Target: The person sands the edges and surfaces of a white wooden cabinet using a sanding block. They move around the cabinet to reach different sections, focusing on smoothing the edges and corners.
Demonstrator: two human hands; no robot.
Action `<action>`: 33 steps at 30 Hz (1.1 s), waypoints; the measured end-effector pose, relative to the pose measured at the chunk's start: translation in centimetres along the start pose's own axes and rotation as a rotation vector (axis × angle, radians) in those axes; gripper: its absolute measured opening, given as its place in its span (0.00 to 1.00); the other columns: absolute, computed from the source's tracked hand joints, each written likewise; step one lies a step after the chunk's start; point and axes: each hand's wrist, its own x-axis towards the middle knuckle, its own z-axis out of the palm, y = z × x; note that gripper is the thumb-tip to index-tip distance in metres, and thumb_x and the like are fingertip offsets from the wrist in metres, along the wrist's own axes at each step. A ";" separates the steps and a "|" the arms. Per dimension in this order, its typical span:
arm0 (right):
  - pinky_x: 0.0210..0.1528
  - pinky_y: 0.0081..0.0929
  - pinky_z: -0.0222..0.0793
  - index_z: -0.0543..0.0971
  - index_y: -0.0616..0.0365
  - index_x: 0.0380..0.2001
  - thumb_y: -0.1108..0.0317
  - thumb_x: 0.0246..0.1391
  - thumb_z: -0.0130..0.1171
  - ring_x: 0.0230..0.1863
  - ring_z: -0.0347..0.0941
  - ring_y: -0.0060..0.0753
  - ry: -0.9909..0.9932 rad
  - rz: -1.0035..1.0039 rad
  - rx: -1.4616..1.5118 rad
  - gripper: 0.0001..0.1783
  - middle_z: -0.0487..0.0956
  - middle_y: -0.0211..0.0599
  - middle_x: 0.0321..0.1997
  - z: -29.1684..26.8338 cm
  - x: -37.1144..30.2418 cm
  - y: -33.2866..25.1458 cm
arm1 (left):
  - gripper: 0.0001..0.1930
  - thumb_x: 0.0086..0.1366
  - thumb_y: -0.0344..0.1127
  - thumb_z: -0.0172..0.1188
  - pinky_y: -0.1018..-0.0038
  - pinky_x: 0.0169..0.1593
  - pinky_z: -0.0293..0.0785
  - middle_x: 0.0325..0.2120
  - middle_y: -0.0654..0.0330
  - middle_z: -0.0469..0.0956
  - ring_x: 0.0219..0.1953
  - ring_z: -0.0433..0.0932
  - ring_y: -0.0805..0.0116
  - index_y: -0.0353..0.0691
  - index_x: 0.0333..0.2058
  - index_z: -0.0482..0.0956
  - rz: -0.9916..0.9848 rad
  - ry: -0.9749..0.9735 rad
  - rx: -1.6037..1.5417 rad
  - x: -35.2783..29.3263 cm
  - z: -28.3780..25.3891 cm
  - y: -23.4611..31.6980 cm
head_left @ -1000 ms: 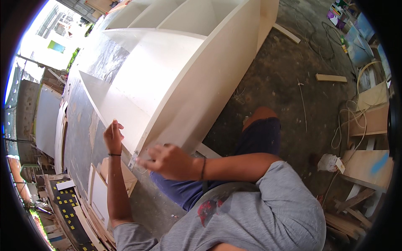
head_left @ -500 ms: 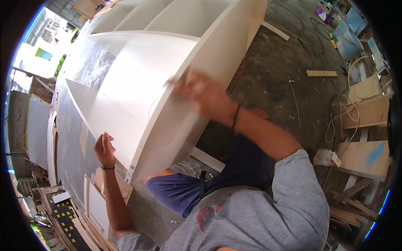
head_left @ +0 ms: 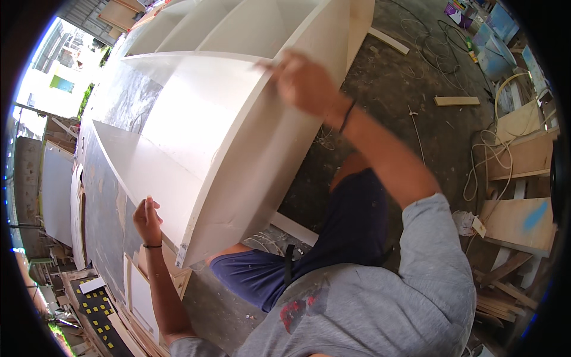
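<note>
A large white wooden cabinet (head_left: 178,125) with several compartments lies before me, its long side panel (head_left: 256,172) slanting up to the right. My right hand (head_left: 306,86) is at the top edge of that panel, with fingers curled and reaching over it. Motion blurs the fingertips, and whatever they hold, if anything, cannot be made out. At the near left edge of a second panel, my left hand (head_left: 147,221) hangs loosely curled with one finger pointing up. Its fingers are apart and I see nothing in them; whether it touches the edge is unclear.
Wood strips (head_left: 457,101) and cables (head_left: 443,59) lie on the dark floor at right. Beyond them stand wooden boards (head_left: 517,226) and a blue bucket (head_left: 496,56). Offcuts (head_left: 143,291) lean at lower left. My knees are beside the cabinet's near end.
My right hand has moved up and slightly right along the panel's edge, away from me. My left hand has stayed nearly in place. The view has shifted slightly.
</note>
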 end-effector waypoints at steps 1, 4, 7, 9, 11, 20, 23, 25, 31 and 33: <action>0.35 0.32 0.76 0.80 0.38 0.53 0.72 0.55 0.51 0.37 0.76 0.36 -0.007 -0.140 0.036 0.23 0.75 0.33 0.32 0.3 -1.4 -3.4 | 0.23 0.72 0.47 0.52 0.80 0.16 0.58 0.13 0.66 0.70 0.11 0.64 0.81 0.36 0.21 0.76 0.008 -0.001 -0.014 0.1 0.2 -0.2; 0.34 0.30 0.76 0.79 0.37 0.54 0.72 0.54 0.52 0.39 0.75 0.30 -0.079 -0.294 0.125 0.25 0.75 0.29 0.32 -1.2 -2.3 -8.5 | 0.23 0.71 0.47 0.52 0.80 0.16 0.59 0.13 0.67 0.70 0.11 0.64 0.81 0.36 0.21 0.76 -0.017 -0.013 0.027 0.0 -0.2 -0.7; 0.33 0.38 0.76 0.80 0.45 0.51 0.71 0.53 0.52 0.35 0.78 0.42 0.069 -0.062 0.082 0.21 0.78 0.37 0.34 -0.6 0.5 -2.6 | 0.23 0.71 0.47 0.53 0.80 0.16 0.59 0.13 0.67 0.70 0.11 0.64 0.81 0.36 0.21 0.76 0.002 0.000 0.069 0.0 -0.1 0.0; 0.36 0.46 0.75 0.81 0.47 0.49 0.71 0.52 0.51 0.35 0.77 0.50 0.128 0.222 0.031 0.20 0.80 0.47 0.38 -0.4 3.5 6.6 | 0.23 0.71 0.47 0.53 0.80 0.16 0.58 0.13 0.67 0.70 0.11 0.64 0.81 0.36 0.21 0.76 0.002 0.007 0.026 0.2 0.0 -0.1; 0.36 0.45 0.75 0.81 0.46 0.49 0.69 0.53 0.50 0.33 0.76 0.51 0.161 0.247 -0.093 0.20 0.79 0.47 0.36 -1.3 4.4 11.4 | 0.23 0.71 0.47 0.53 0.80 0.16 0.58 0.13 0.67 0.70 0.11 0.64 0.81 0.37 0.21 0.76 -0.001 0.001 0.001 0.5 0.3 0.0; 0.33 0.36 0.77 0.76 0.39 0.57 0.69 0.53 0.54 0.39 0.76 0.36 -0.061 -0.298 0.254 0.26 0.78 0.36 0.34 -0.4 -5.4 -13.7 | 0.22 0.71 0.46 0.53 0.81 0.16 0.57 0.13 0.67 0.70 0.11 0.63 0.82 0.38 0.20 0.75 -0.005 -0.011 0.050 0.5 0.2 0.4; 0.33 0.36 0.76 0.77 0.39 0.56 0.69 0.54 0.53 0.36 0.76 0.35 -0.092 -0.060 0.218 0.24 0.77 0.36 0.34 -0.8 -3.0 -8.0 | 0.21 0.71 0.45 0.53 0.80 0.16 0.57 0.13 0.67 0.70 0.11 0.63 0.82 0.38 0.21 0.75 0.012 -0.028 0.078 0.3 -0.3 0.3; 0.44 0.42 0.75 0.79 0.58 0.48 0.71 0.53 0.52 0.43 0.77 0.55 0.153 0.154 0.158 0.18 0.79 0.58 0.41 -2.9 2.3 1.2 | 0.21 0.71 0.45 0.53 0.80 0.16 0.57 0.14 0.68 0.70 0.11 0.63 0.82 0.38 0.21 0.76 0.004 -0.010 0.060 0.0 -0.6 0.1; 0.31 0.38 0.76 0.77 0.45 0.55 0.66 0.56 0.53 0.43 0.77 0.41 0.164 0.073 0.141 0.22 0.79 0.39 0.40 7.2 0.5 13.0 | 0.21 0.71 0.44 0.53 0.81 0.16 0.57 0.14 0.67 0.71 0.11 0.63 0.82 0.38 0.22 0.76 0.021 -0.049 0.042 1.3 1.0 1.0; 0.34 0.37 0.75 0.79 0.42 0.53 0.69 0.54 0.54 0.36 0.74 0.40 0.104 -0.089 0.112 0.22 0.76 0.38 0.33 0.2 -1.7 0.5 | 0.21 0.71 0.44 0.53 0.81 0.16 0.57 0.14 0.67 0.71 0.11 0.63 0.82 0.37 0.21 0.76 -0.017 -0.017 0.067 0.2 -0.4 -0.5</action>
